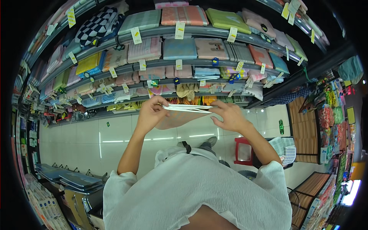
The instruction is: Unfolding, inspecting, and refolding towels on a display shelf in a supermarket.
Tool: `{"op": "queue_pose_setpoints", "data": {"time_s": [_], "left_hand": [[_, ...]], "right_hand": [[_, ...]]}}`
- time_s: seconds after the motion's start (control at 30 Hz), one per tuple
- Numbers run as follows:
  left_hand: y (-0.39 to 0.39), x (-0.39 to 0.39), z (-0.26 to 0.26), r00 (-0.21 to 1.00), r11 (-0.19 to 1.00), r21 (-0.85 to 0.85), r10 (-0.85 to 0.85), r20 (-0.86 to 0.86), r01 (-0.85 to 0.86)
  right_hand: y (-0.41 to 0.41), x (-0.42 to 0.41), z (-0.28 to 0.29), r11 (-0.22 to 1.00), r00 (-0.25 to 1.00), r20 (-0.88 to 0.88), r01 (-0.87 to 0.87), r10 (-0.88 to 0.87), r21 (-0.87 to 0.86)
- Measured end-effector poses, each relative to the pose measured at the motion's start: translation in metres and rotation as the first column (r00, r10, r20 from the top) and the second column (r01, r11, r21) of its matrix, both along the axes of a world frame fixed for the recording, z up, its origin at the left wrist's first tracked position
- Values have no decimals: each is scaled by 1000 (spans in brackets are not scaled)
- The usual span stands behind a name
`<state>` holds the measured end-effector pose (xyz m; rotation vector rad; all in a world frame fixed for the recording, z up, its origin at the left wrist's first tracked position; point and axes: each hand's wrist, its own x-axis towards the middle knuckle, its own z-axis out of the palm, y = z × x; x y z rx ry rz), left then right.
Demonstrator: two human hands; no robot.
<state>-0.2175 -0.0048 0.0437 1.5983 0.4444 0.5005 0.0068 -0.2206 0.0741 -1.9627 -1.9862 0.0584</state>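
Note:
In front of my waist, a thin folded towel (pixel 179 118) is held up with its layered white edges toward me and its pinkish-tan face hanging below. My left hand (pixel 149 113) pinches the left end of those edges between thumb and fingers. At the opposite end, the fingertips of my right hand (pixel 230 116) touch the towel's edge, while the thumb sits apart beneath them. Whether the right fingers grip the cloth cannot be made out. Shelves (pixel 155 62) of folded towels rise just beyond both hands.
Price tags (pixel 180 30) hang from the shelf rails. A red plastic stool (pixel 241 151) stands on the tiled floor (pixel 120 132) to my right, beside a container with folded checkered cloths (pixel 280 146). Metallic-looking boards (pixel 76 178) are stacked at lower left. Wood-patterned panels (pixel 304 129) stand at right.

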Motion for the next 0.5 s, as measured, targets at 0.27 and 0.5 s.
{"op": "queue_pose_setpoints", "data": {"time_s": [0.27,0.5], "left_hand": [[-1,3,-8,999,991,-132,36,-10,-37],[-4,7,7,1000,999,45,-13,12,12]], "right_hand": [[13,0,-10,933,967,-249,142,-58,332],[5,10,-7,884,983,-172,133,-61,448]]}}
